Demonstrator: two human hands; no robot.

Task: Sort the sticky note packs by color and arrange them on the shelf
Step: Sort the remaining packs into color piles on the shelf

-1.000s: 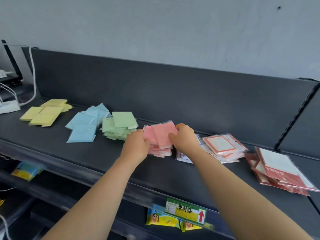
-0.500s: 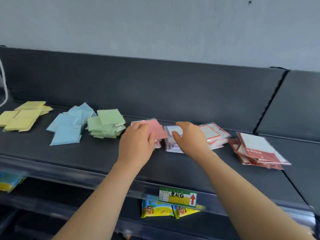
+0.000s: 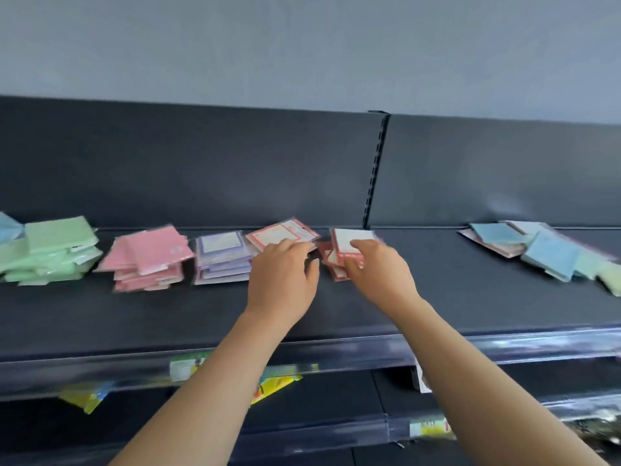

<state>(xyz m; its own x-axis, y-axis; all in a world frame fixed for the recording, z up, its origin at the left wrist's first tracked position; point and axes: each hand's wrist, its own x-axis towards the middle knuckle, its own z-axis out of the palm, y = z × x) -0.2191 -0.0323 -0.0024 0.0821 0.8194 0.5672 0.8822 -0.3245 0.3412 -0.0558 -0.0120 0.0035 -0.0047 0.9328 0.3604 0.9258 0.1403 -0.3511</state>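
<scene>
On the dark shelf (image 3: 470, 297) the sticky note packs lie in a row of loose piles, and both of the person's bare arms reach in over its front edge toward the middle. From the left there is a corner of a blue pack (image 3: 8, 227) at the frame's edge, then a green pile (image 3: 50, 250), a pink pile (image 3: 148, 257) and a purple pile (image 3: 221, 257), each just beside the next. Right of the purple one sits a red-bordered pile (image 3: 282, 232), and the left grip (image 3: 282, 274) comes over its near edge, fingers bent down onto the packs and thumb held out to the side. Through the blur I cannot tell whether it is clamped on anything. Just beside that, with a narrow gap between them, is the dark red pile (image 3: 349, 237) with a white-faced pack on top. The right grip (image 3: 379, 270) is on it, fingers curled over the top pack and thumb underneath, pinching it. Well apart at the right end of the shelf lies a mixed heap (image 3: 544, 253) of blue, pale green and yellow packs, fanned out and overlapping. Below the shelf's front rail hang a blurred price label (image 3: 183, 368) and some yellow packets (image 3: 84, 396).
</scene>
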